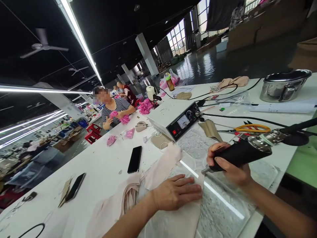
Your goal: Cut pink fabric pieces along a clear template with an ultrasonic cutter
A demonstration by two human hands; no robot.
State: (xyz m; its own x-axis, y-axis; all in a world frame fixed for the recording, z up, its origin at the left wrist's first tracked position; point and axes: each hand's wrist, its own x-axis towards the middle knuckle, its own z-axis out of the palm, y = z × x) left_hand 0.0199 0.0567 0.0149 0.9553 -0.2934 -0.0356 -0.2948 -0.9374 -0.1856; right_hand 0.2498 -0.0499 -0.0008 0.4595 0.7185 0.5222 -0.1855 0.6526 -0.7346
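Observation:
My left hand [177, 193] lies flat, fingers spread, on a pale pink fabric piece [184, 219] that rests on a glossy clear sheet [223, 205]. In my right hand [232, 168] is a black cylindrical handheld tool [239, 153] with a cable at its back end. Its metal tip [206, 170] points down at the fabric's right edge, beside my left fingertips. Left of my left hand, more pale pink fabric [123, 195] lies in a folded stack, and another strip [164, 165] lies beyond it.
A control box [173, 117] with a dial stands beyond my hands. Orange-handled scissors [251, 128] and a lidded metal pot [284, 86] are at the right. Two phones [135, 159] [75, 187] lie at the left. Across the table, a person in stripes [116, 109] handles pink fabric.

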